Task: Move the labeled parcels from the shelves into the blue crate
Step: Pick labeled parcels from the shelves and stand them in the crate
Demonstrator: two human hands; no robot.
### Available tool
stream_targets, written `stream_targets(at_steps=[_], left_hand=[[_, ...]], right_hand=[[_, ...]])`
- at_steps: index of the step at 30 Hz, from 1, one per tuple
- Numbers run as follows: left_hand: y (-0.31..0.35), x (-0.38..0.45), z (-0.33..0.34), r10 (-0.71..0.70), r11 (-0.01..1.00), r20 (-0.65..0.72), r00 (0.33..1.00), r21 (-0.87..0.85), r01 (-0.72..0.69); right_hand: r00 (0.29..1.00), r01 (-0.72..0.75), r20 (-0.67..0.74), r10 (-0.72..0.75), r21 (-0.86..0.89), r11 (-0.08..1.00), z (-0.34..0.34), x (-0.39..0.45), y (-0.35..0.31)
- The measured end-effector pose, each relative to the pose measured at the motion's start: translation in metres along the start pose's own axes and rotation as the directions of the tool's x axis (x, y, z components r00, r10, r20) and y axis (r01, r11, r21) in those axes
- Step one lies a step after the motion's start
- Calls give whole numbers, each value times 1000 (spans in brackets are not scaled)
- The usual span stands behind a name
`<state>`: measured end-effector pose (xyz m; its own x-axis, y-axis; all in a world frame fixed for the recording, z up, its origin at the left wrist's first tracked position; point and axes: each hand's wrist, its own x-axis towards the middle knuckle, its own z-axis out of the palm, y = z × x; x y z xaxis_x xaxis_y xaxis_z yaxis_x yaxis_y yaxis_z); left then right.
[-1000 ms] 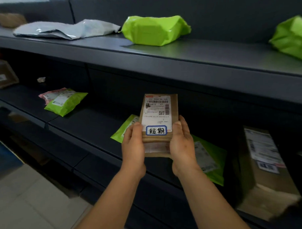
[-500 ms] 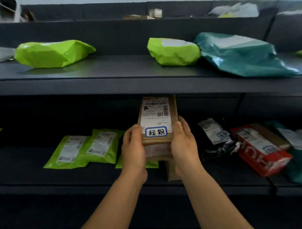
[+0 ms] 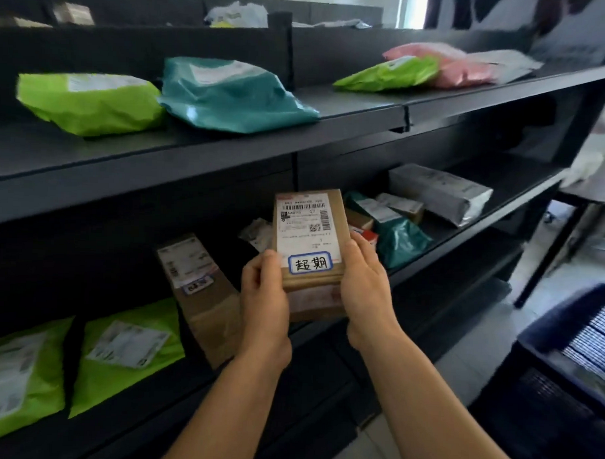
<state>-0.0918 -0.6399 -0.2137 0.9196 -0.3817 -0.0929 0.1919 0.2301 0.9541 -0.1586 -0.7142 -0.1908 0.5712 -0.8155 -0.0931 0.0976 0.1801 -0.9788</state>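
I hold a small brown cardboard parcel [image 3: 311,229] upright in front of the lower shelf. It bears a white shipping label and a blue-bordered sticker with handwritten characters. My left hand [image 3: 264,293] grips its lower left edge and my right hand [image 3: 366,286] grips its lower right edge. A second thin parcel seems to lie beneath it in my hands. The blue crate [image 3: 564,358] stands on the floor at the lower right, dark inside. Another brown box [image 3: 199,287] with a similar blue-bordered sticker lies on the lower shelf, left of my hands.
The dark upper shelf [image 3: 332,134] carries lime green, teal [image 3: 230,93] and pink [image 3: 464,68] mailer bags. On the lower shelf lie green mailers [image 3: 125,353] at left and a grey package [image 3: 439,193], a teal bag and small boxes at right. Pale floor tiles show beside the crate.
My view has swung right along the shelves, and the blue crate has come into sight at the lower right. Both hands keep the same hold on the parcel.
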Motion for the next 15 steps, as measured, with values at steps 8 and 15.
stream_targets(at_steps=[8,15], left_hand=[[-51,-21,112,-83,994,269,959,95,59],[-103,-45,236,-172,982,407,897,143,123]], right_hand=[[968,35,-249,-23,46,998,-120,27,-5],[903,85,-425,-56,50,995,-248,71,-8]])
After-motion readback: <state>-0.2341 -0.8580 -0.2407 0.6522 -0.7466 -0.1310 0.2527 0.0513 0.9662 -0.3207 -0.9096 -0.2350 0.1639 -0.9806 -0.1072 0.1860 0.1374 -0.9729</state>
